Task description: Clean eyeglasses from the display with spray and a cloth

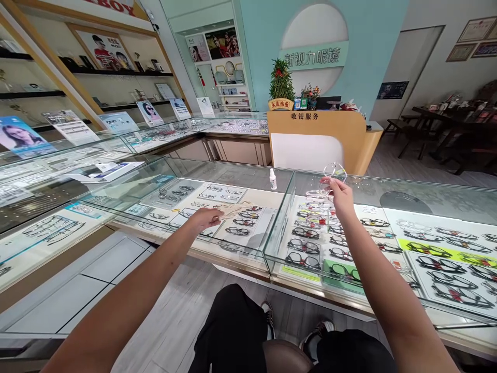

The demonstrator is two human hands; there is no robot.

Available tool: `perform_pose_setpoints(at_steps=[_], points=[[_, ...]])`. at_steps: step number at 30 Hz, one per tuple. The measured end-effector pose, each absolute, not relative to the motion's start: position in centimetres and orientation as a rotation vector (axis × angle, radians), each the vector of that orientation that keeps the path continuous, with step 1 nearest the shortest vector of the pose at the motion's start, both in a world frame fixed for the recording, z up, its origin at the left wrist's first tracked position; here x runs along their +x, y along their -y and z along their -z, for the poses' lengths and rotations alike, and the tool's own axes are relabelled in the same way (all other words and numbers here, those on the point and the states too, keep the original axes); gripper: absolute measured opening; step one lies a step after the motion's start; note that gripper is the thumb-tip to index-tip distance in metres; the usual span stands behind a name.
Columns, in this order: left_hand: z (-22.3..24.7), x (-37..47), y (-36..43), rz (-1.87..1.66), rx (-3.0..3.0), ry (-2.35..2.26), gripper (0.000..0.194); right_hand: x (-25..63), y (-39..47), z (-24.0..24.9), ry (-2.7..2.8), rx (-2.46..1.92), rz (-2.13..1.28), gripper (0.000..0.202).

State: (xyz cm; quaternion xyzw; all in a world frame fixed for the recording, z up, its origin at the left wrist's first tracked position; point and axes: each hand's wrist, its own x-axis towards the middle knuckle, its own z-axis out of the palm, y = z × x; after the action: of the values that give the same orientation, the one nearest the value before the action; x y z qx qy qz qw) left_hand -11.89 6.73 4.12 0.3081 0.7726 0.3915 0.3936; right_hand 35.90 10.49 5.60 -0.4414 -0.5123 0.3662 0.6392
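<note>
My right hand [338, 194] pinches a pair of clear-framed glasses [334, 170], raised above the right part of the glass display case [287, 212]. Over the case's left part, my left hand [207, 217] is closed on a thin, pale tan cloth [235, 209] that trails to the right. A small white bottle [273, 179] stands upright on the glass top between the hands, toward the back. Rows of dark-framed glasses [303, 245] lie under the glass.
More glass cases with upright advertising cards [149, 113] run along the left. An open booklet [112, 171] rests on the left glass. Behind the case stands a wooden cashier counter [318, 124] with plants.
</note>
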Motion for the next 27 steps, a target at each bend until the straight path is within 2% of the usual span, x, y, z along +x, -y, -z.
perform_pose_setpoints(at_steps=[5, 10, 17, 23, 27], points=[[-5.7, -11.2, -6.6, -0.964, 0.718, -1.904, 0.032, 35.7, -10.1, -5.8, 1.169, -0.993, -0.849, 0.045], [-8.5, -9.1, -7.4, -1.118, 0.75, -1.729, 0.023, 35.7, -10.1, -6.0, 1.172, -0.989, -0.845, 0.044], [-12.3, -4.1, -8.6, -1.204, 0.759, -1.246, 0.018, 36.0, -10.2, -6.2, 1.186, -0.989, -0.811, 0.046], [-12.2, 2.9, -11.4, -1.266, 0.777, -1.16, 0.02, 35.5, -9.7, -6.9, 1.242, -0.976, -0.86, 0.043], [-11.3, 8.7, -13.4, -1.219, 0.803, -1.083, 0.013, 35.1, -9.2, -7.3, 1.341, -0.959, -0.877, 0.043]])
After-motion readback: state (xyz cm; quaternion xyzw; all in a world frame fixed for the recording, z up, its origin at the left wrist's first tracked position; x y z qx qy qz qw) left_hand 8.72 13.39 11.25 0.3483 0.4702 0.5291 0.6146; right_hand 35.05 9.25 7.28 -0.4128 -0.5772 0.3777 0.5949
